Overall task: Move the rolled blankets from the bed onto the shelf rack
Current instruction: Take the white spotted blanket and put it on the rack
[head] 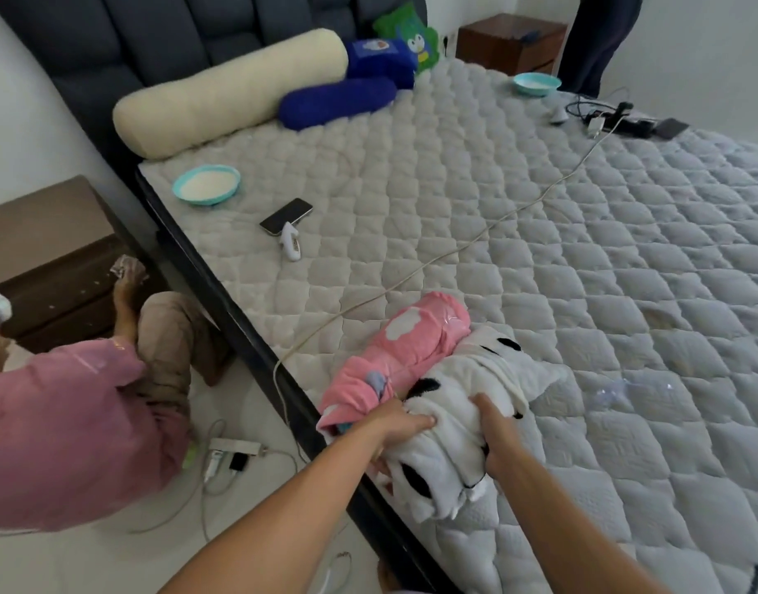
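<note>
Taking hold of the white blanket at the bed's near edge.

Both the left hand [401,426] and right hand [495,435] had fingers clamped into the white blanket [450,405], beside the pink blanket [411,345] on the bed [583,259]. Next, probably: lift and carry; no shelf rack in view.

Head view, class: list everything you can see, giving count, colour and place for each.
rolled blankets: 2, pink and white-black, near bed edge
bolsters: 2, cream and blue, by headboard
bowls: 2, teal, on mattress
phone: 1, black, beside near bowl
cable: 1, white, across mattress
mattress: 1, grey quilted
crouching person: 1, pink top, on floor
left hand, right hand: both gripping the white blanket
</note>
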### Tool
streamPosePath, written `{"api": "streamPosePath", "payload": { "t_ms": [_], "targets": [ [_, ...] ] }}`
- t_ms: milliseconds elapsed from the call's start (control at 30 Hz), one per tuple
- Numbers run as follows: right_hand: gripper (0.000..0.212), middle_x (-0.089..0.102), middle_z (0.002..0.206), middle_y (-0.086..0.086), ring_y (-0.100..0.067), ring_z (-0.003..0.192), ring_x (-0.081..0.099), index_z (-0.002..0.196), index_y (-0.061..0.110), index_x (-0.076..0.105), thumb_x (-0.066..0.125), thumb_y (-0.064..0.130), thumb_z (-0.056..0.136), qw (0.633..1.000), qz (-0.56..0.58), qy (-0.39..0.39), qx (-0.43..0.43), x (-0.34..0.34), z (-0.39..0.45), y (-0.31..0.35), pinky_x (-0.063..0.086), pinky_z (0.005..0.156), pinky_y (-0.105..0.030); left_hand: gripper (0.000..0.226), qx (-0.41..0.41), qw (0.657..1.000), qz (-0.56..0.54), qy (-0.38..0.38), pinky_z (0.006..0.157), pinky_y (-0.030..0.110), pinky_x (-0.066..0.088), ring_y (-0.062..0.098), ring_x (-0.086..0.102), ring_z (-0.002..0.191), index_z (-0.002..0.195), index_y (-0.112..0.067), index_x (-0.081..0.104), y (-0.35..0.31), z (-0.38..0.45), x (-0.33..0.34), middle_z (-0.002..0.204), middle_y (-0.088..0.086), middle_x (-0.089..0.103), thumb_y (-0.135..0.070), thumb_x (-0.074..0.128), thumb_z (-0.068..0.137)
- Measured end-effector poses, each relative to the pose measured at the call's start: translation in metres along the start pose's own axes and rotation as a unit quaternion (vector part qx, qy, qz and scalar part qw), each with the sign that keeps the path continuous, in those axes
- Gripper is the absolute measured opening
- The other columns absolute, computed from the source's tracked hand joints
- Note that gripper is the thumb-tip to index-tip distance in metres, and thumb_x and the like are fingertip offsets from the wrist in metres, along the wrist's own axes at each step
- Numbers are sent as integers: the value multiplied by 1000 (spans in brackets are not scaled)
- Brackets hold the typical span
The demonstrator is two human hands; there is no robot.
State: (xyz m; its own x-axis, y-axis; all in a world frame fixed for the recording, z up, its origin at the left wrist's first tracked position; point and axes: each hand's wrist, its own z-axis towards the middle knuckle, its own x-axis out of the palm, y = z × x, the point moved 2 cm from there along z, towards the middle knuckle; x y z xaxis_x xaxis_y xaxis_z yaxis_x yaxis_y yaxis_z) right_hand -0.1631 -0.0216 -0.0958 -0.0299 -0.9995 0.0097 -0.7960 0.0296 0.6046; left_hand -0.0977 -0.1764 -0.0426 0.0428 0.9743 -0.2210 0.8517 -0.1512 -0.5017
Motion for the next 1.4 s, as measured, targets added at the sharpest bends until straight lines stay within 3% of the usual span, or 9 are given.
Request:
{"api": "streamPosePath", "payload": {
  "t_ms": [167,267,433,533,633,867,1067,1167,1400],
  "targets": [
    [59,65,109,-9,-28,98,62,111,14,58,71,42,61,997,33,3,-63,12,-40,-8,52,90,-45,45,76,997,2,-32,83,45,58,23,63,94,121,-23,53,18,-57,-21,113,2,63,-44,62,82],
    [68,65,109,-7,-29,99,62,115,15,56,71,44,56,994,35,34,-97,35,-73,-25,53,90,-49,60,106,991,-32,-73,81,43,59,23,63,99,130,-24,48,55,-88,-41,118,3,62,-46,65,77],
    [78,64,115,-5,-28,100,64,122,23,54,77,49,51,980,-37,88,-172,93,-143,-70,55,85,-50,44,98,976,-136,-141,77,39,56,22,62,99,120,-21,52,151,-153,-80,119,4,62,-39,67,83],
    [70,61,121,-2,-25,107,59,129,19,52,74,38,65,953,-108,164,-232,137,-193,-102,51,93,-44,45,88,962,-191,-176,77,38,55,23,62,105,117,-23,56,214,-193,-102,120,2,65,-44,71,79],
    [62,64,116,-3,-22,100,61,126,16,53,74,30,70,922,-154,244,-260,177,-241,-141,52,79,-34,47,73,946,-243,-202,80,43,54,25,60,105,117,-27,58,277,-232,-116,119,0,64,-45,74,77],
    [83,63,115,1,-22,103,63,127,20,47,77,50,55,812,-318,399,-284,284,-339,-234,54,89,-46,56,69,888,-386,-239,89,48,54,28,58,115,128,-27,54,413,-304,-151,126,2,62,-38,75,77],
    [79,63,109,2,-26,99,61,119,27,44,74,59,54,694,-431,483,-315,383,-401,-336,52,89,-49,58,46,796,-523,-301,87,47,53,30,55,119,132,-25,52,524,-342,-183,133,5,57,-27,75,78],
    [83,58,111,1,-26,98,59,125,23,40,73,57,57,627,-476,531,-315,427,-429,-394,52,87,-47,55,13,761,-563,-323,80,43,55,31,56,116,129,-24,53,575,-357,-199,133,6,57,-25,74,78],
    [80,53,110,-4,-24,92,52,136,13,33,72,44,74,461,-561,625,-286,514,-490,-505,47,81,-39,46,-62,654,-653,-377,90,47,53,32,56,109,124,-27,55,664,-386,-224,124,3,56,-32,71,81]
  ]
}}
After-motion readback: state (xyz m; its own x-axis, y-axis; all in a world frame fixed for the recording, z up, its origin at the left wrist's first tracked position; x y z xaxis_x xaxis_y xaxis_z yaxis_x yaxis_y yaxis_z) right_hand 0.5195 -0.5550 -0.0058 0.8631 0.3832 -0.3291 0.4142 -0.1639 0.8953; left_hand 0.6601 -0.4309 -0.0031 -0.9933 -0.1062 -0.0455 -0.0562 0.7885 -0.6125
